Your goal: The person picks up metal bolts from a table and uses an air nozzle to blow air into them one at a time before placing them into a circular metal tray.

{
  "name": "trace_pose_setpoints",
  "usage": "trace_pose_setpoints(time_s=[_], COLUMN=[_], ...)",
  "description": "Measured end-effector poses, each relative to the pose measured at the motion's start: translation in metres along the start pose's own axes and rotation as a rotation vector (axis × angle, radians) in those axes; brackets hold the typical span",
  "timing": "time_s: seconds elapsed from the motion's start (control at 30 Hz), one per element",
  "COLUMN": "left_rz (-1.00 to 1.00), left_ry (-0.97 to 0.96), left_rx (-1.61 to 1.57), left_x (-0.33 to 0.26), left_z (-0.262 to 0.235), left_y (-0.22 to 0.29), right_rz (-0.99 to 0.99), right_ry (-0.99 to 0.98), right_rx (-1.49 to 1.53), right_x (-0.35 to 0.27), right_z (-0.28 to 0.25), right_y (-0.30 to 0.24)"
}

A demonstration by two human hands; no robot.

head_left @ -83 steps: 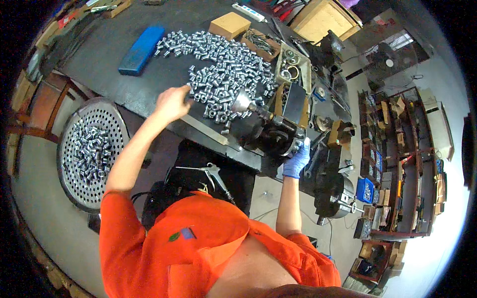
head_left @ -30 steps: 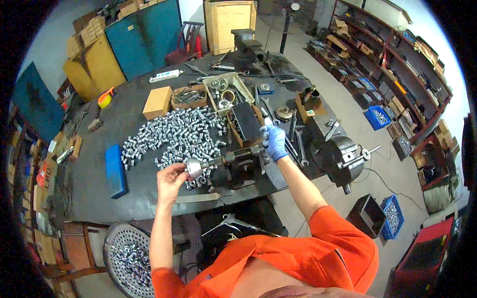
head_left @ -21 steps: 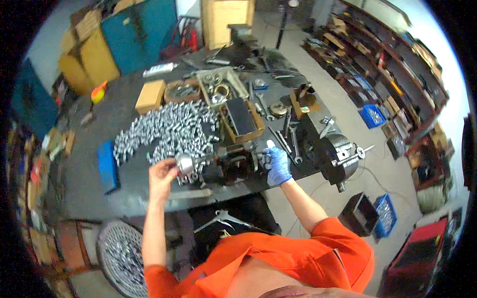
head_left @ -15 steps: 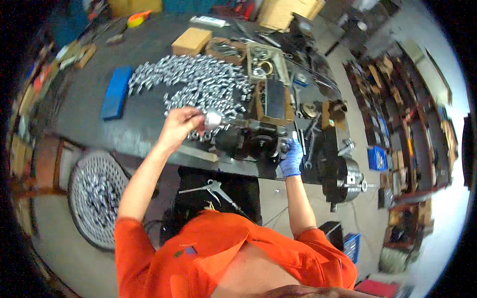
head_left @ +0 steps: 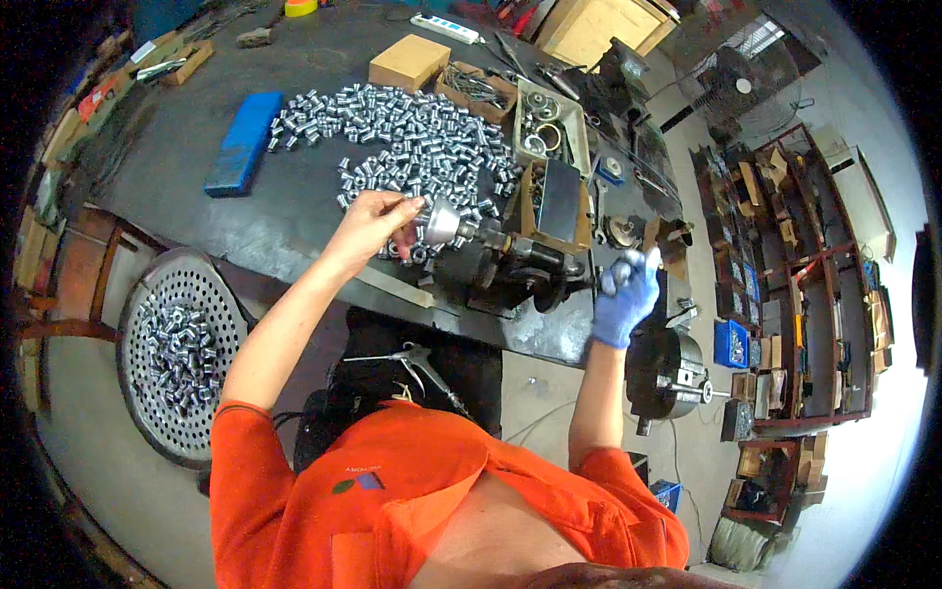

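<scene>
My bare left hand is closed in a pinch at the wide end of a silver cone-shaped metal piece. Whatever sits between the fingertips is hidden. The cone is on the left end of a dark bench-mounted machine with a wheel on its right side. My right hand, in a blue glove, is raised right of that wheel, apart from it. Its fingers are partly curled with gaps between them, and nothing shows in them. Many small shiny metal sleeves lie heaped behind my left hand.
On the bench stand a blue block, a tan box, a tray of rings and a carton with a dark flat slab. A perforated bowl holds more sleeves. An air blow gun lies before me. A round chuck is at right.
My right hand has come off the machine's wheel and moved right and up. My left hand stays at the silver cone. The whole view has shifted slightly.
</scene>
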State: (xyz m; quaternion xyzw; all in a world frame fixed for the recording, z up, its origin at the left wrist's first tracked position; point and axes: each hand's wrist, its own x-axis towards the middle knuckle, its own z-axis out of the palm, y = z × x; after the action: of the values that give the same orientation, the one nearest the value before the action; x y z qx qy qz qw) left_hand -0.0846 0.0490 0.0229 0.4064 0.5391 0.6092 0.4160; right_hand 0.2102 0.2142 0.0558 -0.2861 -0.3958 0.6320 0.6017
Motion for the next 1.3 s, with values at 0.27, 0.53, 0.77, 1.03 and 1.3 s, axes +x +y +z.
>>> trace_pose_setpoints(time_s=[0.27, 0.53, 0.77, 1.03, 1.3], left_rz=[0.036, 0.006, -0.128, -0.130, 0.033], left_ry=[-0.003, 0.198, 0.729, 0.738, 0.344], left_rx=[-0.200, -0.078, 0.298, 1.347, 1.293], left_x=[0.006, -0.035, -0.186, -0.196, -0.005], left_z=[0.007, -0.049, -0.144, -0.165, -0.060], left_y=[0.000, -0.005, 0.008, -0.008, -0.047], right_rz=[0.355, 0.159, -0.092, 0.108, 0.231], right_ry=[0.193, 0.045, -0.099, 0.038, -0.004], right_rx=[-0.116, -0.218, 0.048, -0.127, 0.021], right_x=[-0.027, 0.060, -0.003, -0.051, -0.016], right_z=[-0.065, -0.011, -0.011, -0.052, -0.034], right_y=[0.063, 0.063, 0.005, 0.035, 0.070])
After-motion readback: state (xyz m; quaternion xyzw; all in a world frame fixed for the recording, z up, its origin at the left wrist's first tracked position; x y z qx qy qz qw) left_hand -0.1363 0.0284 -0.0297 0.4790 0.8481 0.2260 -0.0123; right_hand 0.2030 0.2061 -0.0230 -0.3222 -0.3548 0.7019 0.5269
